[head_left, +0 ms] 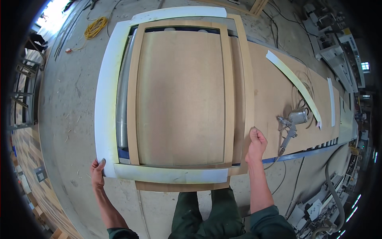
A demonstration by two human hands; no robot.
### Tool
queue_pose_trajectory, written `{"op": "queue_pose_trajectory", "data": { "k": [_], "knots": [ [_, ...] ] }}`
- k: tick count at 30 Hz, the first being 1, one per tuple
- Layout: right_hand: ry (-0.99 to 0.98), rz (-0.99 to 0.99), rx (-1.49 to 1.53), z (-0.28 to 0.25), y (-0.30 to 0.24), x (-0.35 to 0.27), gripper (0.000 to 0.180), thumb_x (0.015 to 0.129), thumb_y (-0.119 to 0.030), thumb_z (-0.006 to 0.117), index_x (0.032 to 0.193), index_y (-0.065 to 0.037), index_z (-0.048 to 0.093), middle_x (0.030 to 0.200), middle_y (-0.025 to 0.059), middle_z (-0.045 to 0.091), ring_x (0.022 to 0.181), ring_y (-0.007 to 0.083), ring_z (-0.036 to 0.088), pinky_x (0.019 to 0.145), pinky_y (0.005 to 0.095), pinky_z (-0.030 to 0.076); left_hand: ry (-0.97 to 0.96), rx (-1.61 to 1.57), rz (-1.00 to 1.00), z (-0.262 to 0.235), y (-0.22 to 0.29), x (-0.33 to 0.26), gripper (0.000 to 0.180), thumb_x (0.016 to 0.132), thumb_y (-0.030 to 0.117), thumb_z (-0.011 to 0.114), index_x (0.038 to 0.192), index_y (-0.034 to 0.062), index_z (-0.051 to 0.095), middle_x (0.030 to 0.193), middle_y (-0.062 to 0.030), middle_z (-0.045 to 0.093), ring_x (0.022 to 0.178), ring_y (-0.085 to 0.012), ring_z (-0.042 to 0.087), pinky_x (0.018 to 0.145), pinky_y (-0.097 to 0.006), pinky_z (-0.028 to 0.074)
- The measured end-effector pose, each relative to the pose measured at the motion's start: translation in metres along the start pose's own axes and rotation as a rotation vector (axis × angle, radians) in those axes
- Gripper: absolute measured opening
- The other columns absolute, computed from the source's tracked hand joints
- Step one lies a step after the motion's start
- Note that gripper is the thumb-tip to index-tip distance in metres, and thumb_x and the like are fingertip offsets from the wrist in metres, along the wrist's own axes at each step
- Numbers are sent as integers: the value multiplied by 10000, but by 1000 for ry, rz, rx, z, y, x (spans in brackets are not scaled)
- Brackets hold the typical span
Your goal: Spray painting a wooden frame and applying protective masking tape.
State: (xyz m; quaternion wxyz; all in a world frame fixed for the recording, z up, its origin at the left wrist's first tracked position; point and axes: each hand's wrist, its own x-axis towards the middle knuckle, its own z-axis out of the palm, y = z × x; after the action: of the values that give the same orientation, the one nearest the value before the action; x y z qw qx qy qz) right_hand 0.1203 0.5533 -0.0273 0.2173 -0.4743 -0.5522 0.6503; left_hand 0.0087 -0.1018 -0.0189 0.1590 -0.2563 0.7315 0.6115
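Grey concrete floor (75, 99) spreads around the work, with a coiled yellow cable (95, 28) lying between ten and eleven o'clock. At the centre lies a large wooden outer frame (248, 99), a smaller inner frame (228, 99) within it. At eight o'clock the left hand (97, 171) reaches out on an extended forearm, thumb and curled fingers gripping the lower corner of a long white strip (106, 99). Between three and four, the right hand (256, 145) points upward from a bent arm, thumb and forefinger pinching the outer frame's edge, the other fingers tucked in. At three o'clock a spray gun (287, 133) lies on brown board (264, 87), its metal cup (299, 115) attached (whatever it contains is hidden).
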Motion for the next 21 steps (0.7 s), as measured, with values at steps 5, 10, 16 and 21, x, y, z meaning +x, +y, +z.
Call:
{"op": "queue_pose_trajectory", "data": {
  "k": [5, 10, 16, 21],
  "knots": [
    [11, -14, -3, 8, -5, 1, 181, 1038, -140, 709, 1099, 24, 755, 985, -22, 692, 928, 66, 582, 889, 244, 469, 18, -39, 3, -6, -7, 10, 182, 937, 186, 798, 1053, 52, 755, 984, 0, 761, 857, -88, 658, 847, -269, 502],
    [59, -4, 27, 7, 15, -22, 165, 1038, -113, 700, 1086, 36, 752, 956, -27, 671, 906, 61, 559, 866, 242, 463, 95, 3, 10, -23, -6, 9, 126, 919, 160, 789, 987, 56, 767, 953, 6, 755, 831, -87, 639, 818, -265, 485],
    [42, 2, 44, 10, 19, -42, 157, 1040, -117, 696, 1056, 31, 745, 920, -38, 646, 878, 67, 538, 851, 247, 450, 152, -8, 1, -35, -8, 15, 113, 892, 132, 765, 981, 62, 771, 914, 22, 735, 823, -86, 620, 805, -262, 463],
    [36, 12, 36, 22, 20, -45, 160, 1041, -118, 695, 1050, 32, 750, 929, -31, 662, 886, 68, 555, 865, 248, 459, 180, -3, 10, -45, -9, 11, 90, 874, 130, 739, 937, 68, 759, 887, 34, 715, 802, -84, 597, 778, -259, 442]
  ]
}}
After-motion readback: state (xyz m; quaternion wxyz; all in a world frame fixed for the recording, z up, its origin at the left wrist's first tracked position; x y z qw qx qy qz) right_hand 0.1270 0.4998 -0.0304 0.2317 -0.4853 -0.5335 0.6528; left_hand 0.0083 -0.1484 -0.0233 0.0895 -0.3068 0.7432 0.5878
